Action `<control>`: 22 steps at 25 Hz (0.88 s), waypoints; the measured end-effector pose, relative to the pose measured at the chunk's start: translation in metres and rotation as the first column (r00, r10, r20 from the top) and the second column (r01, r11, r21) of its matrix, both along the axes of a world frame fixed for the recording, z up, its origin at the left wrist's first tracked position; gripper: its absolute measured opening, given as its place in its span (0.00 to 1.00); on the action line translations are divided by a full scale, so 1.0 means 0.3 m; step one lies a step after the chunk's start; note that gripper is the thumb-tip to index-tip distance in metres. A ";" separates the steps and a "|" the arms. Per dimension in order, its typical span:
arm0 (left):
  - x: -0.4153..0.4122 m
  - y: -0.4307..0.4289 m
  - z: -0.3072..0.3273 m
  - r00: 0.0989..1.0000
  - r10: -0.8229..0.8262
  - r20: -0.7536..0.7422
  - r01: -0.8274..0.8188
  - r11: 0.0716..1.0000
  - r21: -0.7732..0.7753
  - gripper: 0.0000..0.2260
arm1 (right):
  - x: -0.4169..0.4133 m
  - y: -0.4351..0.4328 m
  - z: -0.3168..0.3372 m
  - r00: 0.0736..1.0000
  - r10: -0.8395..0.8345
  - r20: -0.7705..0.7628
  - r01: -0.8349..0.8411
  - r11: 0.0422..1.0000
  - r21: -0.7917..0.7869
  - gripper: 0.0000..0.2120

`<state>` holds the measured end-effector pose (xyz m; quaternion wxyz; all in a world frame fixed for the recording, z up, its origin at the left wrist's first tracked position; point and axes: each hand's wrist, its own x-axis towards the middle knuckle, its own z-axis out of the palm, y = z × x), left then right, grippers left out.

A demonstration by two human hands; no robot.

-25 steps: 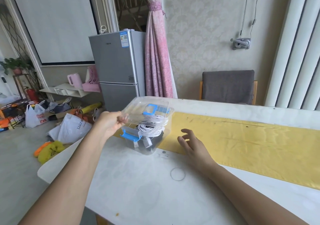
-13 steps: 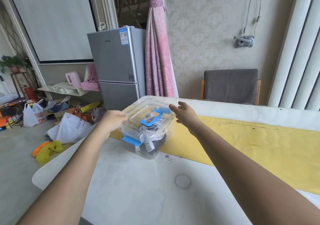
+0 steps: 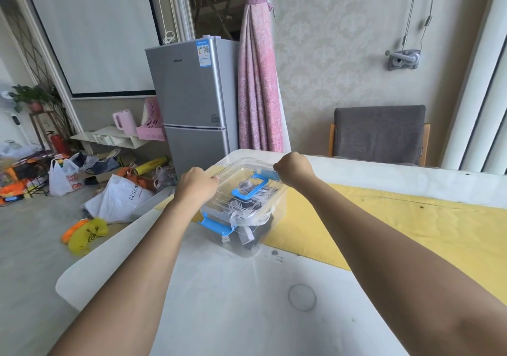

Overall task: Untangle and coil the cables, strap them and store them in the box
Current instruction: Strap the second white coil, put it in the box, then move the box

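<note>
A clear plastic box (image 3: 248, 241) with a transparent lid, a blue handle (image 3: 250, 188) and blue side clips (image 3: 214, 224) stands on the white table (image 3: 219, 314), at the near edge of a yellow runner. Coiled white and dark cables (image 3: 248, 208) show through its walls. My left hand (image 3: 197, 188) grips the lid's left edge with curled fingers. My right hand (image 3: 294, 168) is curled over the far right edge of the lid, by the far blue clip.
A yellow runner (image 3: 411, 226) crosses the table to the right. A grey chair (image 3: 380, 134) stands behind the table. A grey fridge (image 3: 192, 103) and a pink curtain (image 3: 258, 81) stand beyond the far corner. Bags lie on the floor at left (image 3: 118, 199).
The box has been tipped level and now rests flat on the table. My right hand moved from the table up to the lid's far right edge and curled there.
</note>
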<state>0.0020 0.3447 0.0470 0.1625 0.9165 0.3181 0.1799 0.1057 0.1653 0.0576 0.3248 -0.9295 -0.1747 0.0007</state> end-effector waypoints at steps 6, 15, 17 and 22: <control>0.005 -0.017 -0.007 0.995 -0.055 -0.088 0.062 0.995 0.077 0.16 | 0.023 0.033 -0.009 0.998 -0.023 0.063 0.027 0.998 -0.065 0.07; 0.001 0.015 -0.022 0.990 -0.120 -0.078 0.096 0.961 -0.259 0.19 | 0.051 0.033 -0.042 0.995 0.040 -0.095 -0.038 0.999 0.016 0.07; 0.001 0.021 -0.032 0.991 -0.121 -0.064 0.097 0.950 -0.298 0.20 | 0.040 0.032 -0.043 0.994 0.029 -0.103 -0.027 0.999 0.029 0.10; -0.002 0.015 -0.027 0.990 -0.116 -0.078 0.087 0.948 -0.305 0.20 | 0.028 0.031 -0.036 0.986 0.026 -0.165 -0.027 1.000 -0.006 0.13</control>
